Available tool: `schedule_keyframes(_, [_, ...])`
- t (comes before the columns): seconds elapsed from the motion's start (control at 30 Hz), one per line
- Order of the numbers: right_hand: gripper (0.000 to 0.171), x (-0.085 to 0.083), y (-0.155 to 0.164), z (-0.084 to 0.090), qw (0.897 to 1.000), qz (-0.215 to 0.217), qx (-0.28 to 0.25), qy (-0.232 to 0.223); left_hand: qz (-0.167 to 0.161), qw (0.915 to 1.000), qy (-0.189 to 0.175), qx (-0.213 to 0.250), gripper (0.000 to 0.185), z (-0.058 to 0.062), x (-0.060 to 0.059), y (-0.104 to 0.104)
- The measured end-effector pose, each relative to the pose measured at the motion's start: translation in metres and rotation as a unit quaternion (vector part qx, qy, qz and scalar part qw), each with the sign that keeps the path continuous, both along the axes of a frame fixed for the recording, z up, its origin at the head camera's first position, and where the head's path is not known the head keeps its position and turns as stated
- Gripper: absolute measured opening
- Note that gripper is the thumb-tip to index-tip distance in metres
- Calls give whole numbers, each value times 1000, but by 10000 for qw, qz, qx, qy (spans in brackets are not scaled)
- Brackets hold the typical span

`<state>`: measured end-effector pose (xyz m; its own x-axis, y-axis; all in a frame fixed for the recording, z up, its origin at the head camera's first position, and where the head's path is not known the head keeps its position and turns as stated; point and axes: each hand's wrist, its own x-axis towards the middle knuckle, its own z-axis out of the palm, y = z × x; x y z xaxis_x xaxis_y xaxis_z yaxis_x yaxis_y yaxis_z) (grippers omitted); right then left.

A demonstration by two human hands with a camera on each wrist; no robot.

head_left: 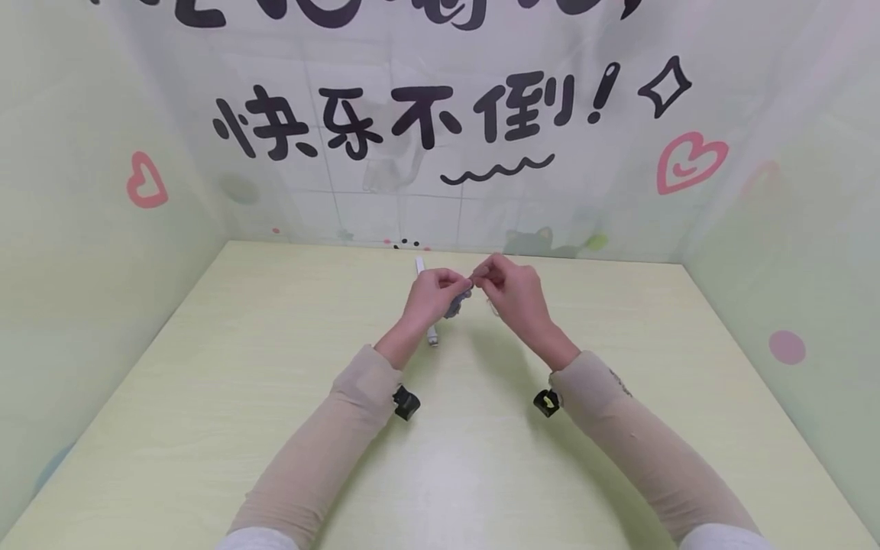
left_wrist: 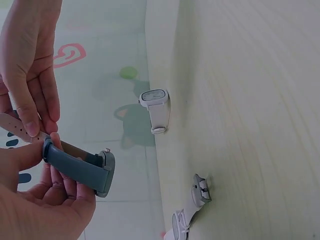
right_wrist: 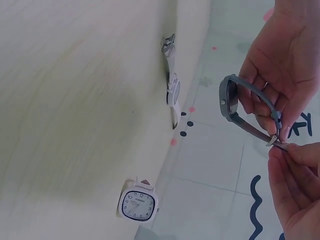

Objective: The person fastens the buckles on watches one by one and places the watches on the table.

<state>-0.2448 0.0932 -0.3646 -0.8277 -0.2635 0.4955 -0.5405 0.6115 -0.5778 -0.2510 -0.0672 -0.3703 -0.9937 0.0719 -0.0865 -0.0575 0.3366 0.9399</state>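
Here, pale green table (head_left: 206, 428), lettered backdrop (head_left: 412, 122), both hands, left (head_left: 431, 296), right (head_left: 517, 292), pinching grey watch (left_wrist: 80, 167).

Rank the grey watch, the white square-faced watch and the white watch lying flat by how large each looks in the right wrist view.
1. Grey watch, pinched between left hand and right hand; it is nearest the camera, which inflates it.
2. White square-faced watch and white watch lying flat look alike; unranked.
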Motion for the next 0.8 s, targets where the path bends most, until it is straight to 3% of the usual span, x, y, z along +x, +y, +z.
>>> schedule_keyframes(0.27, [5, -2, 1, 1, 9997, -120, -215, -26, -292, 9995, -120, 25, 25, 4, -1, -4])
schedule_keyframes(0.6, [9, 2, -4, -5, 9993, -18, 62, 362, -212, 9992, -285, 205, 25, 7, -5, -7])
schedule_keyframes(0.8, [7, -1, -4, -3, 9996, -50, -254, 106, -452, 9983, -239, 291, 29, 7, -3, -5])
